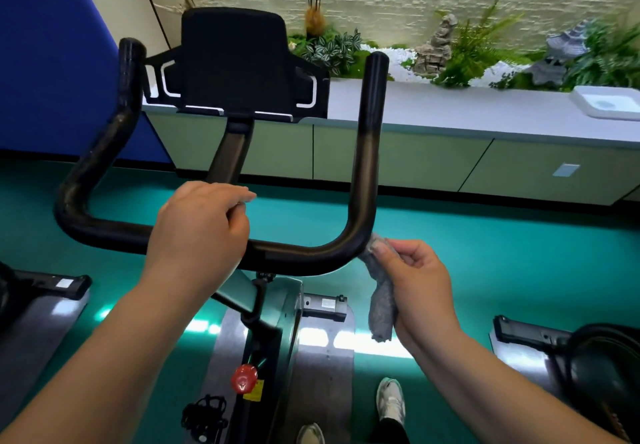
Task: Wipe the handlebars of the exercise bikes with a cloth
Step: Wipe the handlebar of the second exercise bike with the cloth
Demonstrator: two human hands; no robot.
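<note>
Since there's only the head view to go on, everything comes from that one downward look; the person stands at the middle bike with the left hand [202, 225] curled over the crossbar of the black handlebar [301, 253], fingers wrapped round it near the centre stem, which looks like a steadying grip more than anything; the right hand [412, 281] pinches a grey cloth [381, 301] between thumb and fingers, the top of the cloth touching the outside of the bar's right-hand bend and the rest hanging down loose below the hand.

So the step in hand is probably wiping that right corner and then the right upright [372, 125]; to do it well the person would want to fold the cloth round the tube rather than dab with one edge (right now only a small bunched bit touches the bar), then slide along with steady pressure so the back side gets covered too; the dangling tail is worth gathering in so it doesn't drag or slip out of the pinch. Keeping the left hand planted stops the bar wobbling, though that covered patch of crossbar will need its own pass once the hand shifts; same for the left upright [117, 125], which looks a bit scuffed or dusty, hard to say which.

Parts of other bikes [48, 288] show at both lower edges over the green floor [519, 253], so more handlebars are likely waiting.
</note>
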